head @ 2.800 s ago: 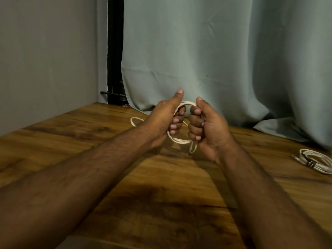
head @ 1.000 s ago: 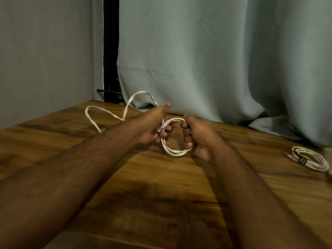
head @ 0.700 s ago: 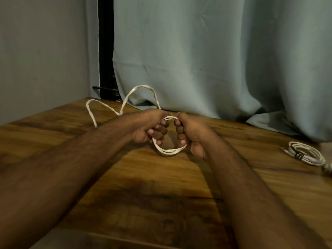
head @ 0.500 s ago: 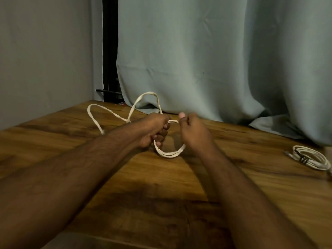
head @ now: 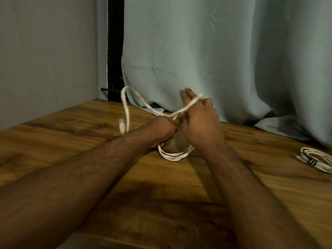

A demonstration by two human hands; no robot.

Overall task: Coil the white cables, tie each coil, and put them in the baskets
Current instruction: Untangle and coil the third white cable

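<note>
A white cable (head: 175, 155) is partly wound into a small coil that hangs between my hands, just above the wooden table (head: 89, 133). My left hand (head: 161, 130) grips the coil's left side. My right hand (head: 201, 121) holds the coil's right side, and a strand of the cable lies over its raised fingers. The loose tail loops up to the left, and its plug (head: 122, 127) dangles near the tabletop. No basket is in view.
A second white cable coil (head: 316, 159), bound with a dark tie, lies on the table at the right edge. A grey-green curtain (head: 215, 60) hangs along the table's far side, a grey wall (head: 48, 60) stands to the left.
My right hand has lifted a strand of the cable up over its fingers. The free tail has shortened and swung in, so its plug now hangs just left of my left hand.
</note>
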